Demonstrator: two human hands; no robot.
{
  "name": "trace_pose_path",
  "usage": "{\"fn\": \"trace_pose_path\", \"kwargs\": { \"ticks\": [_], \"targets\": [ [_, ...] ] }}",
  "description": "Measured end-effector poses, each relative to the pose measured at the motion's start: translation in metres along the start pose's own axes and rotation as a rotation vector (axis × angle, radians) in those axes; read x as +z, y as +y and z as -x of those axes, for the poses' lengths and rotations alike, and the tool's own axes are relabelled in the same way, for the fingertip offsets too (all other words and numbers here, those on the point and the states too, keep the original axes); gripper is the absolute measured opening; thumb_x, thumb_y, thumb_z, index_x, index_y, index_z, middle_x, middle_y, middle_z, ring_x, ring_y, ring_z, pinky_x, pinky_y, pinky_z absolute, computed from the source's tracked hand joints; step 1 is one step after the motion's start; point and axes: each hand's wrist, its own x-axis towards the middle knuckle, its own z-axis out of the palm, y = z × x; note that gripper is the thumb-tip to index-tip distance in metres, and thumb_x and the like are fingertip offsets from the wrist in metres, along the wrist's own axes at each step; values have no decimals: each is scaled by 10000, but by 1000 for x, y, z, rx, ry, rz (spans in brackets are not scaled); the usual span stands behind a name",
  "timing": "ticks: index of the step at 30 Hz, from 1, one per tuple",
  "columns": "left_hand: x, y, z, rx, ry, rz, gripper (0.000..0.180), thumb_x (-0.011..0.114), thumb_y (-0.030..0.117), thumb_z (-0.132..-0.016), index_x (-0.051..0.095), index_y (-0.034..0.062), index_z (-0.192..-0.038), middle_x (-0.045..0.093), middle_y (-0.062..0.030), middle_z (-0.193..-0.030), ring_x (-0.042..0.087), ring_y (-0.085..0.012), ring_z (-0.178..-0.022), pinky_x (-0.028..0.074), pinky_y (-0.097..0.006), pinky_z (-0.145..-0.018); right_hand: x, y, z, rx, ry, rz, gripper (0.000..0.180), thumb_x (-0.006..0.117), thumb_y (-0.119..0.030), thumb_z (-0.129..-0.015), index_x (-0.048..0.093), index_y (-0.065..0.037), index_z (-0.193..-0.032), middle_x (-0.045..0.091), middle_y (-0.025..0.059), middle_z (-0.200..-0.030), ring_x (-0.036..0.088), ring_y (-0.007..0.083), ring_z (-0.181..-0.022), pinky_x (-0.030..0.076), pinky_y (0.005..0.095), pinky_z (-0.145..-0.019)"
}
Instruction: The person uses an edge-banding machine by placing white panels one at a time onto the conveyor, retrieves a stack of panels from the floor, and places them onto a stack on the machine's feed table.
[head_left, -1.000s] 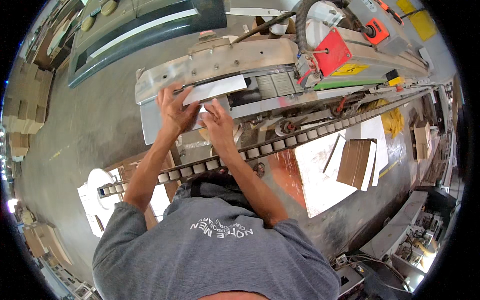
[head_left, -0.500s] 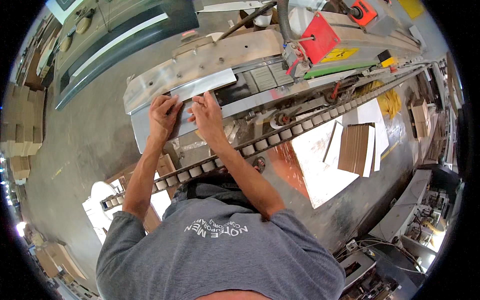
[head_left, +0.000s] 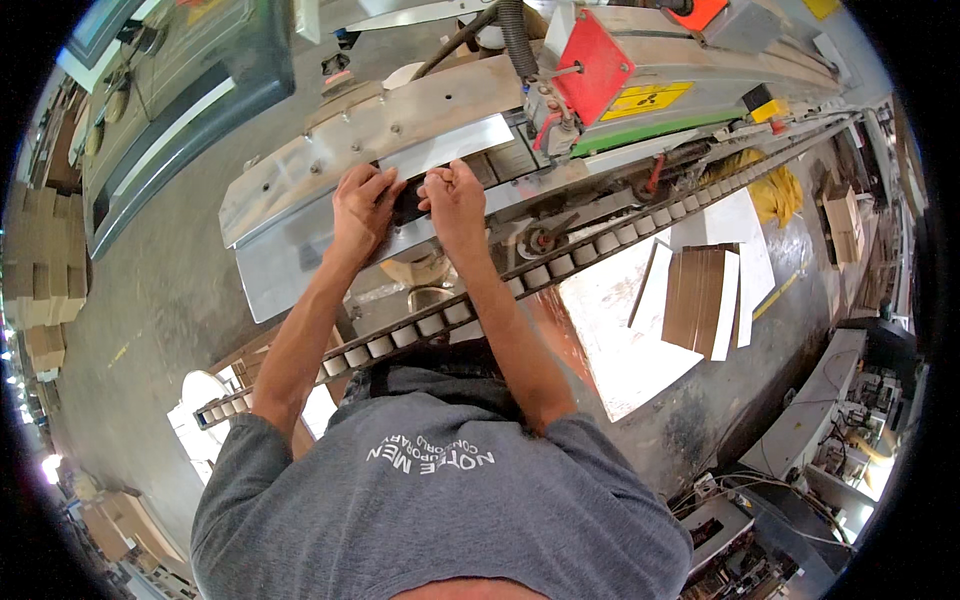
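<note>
A white strip-like board lies along the metal infeed of a long machine. At its left end is my left hand, fingers bent and pinched on the strip's near edge. Further right, my right hand has curled fingers against the same near edge, thumb close to the forefinger. The fingertips cover part of that edge. A dusty metal guard with bolts runs along the strip's far side, and a dark slot lies between my hands.
A chain-like roller rail crosses in front of me. To the right sit a red cover plate, a grey hose and a red-handled lever. White and brown boards lie lower right; stacked cardboard stands far left.
Both hands and the white strip have moved right along the machine, toward the red cover plate. The view has shifted slightly too.
</note>
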Motion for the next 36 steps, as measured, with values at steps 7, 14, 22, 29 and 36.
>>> {"fn": "trace_pose_path", "kwargs": {
  "ticks": [7, 14, 22, 29, 36],
  "targets": [
    [62, 39, -38, 129, -8, 7, 168, 794, 123, -813, 748, 44, -955, 646, -126, -856, 626, -332, -800, 508, -427, -723, -67, -7, -25, -3, 92, 11, 263, 592, -114, -968, 602, 82, -1144, 654, 73, -933, 595, 89, -667, 501, 235, -579],
    [118, 55, -69, 191, -42, -36, 224, 790, 180, -807, 751, 53, -987, 637, -150, -790, 607, -348, -786, 493, -438, -725, -152, -3, 72, -276, 270, 154, 362, 624, -44, -987, 608, -23, -1348, 698, 66, -1059, 619, 105, -827, 500, 244, -659],
    [91, 70, -43, -62, -102, 91, 335, 787, 210, -851, 737, 50, -1142, 680, -142, -906, 652, -274, -815, 529, -366, -776, -315, 34, 129, -159, 866, 1187, 495, 708, -153, -897, 571, -10, -1350, 567, 190, -1325, 494, 363, -1194, 439, 476, -1007],
    [39, 79, 14, -77, -89, 212, 239, 732, 40, -868, 748, 25, -1106, 699, -123, -954, 668, -231, -841, 543, -336, -778, -369, 89, 151, 203, 884, 1253, 631, 759, -253, -844, 534, 5, -1374, 504, 257, -1379, 457, 441, -1263, 365, 574, -1076],
    [-15, 126, 33, 78, -28, 265, 308, 748, -46, -799, 741, 8, -1102, 692, -131, -942, 658, -257, -817, 536, -349, -731, -258, -11, 200, -170, 760, 851, 566, 698, -58, -870, 553, -60, -1417, 571, 222, -1307, 537, 358, -1233, 496, 495, -1010]
  ]
}}
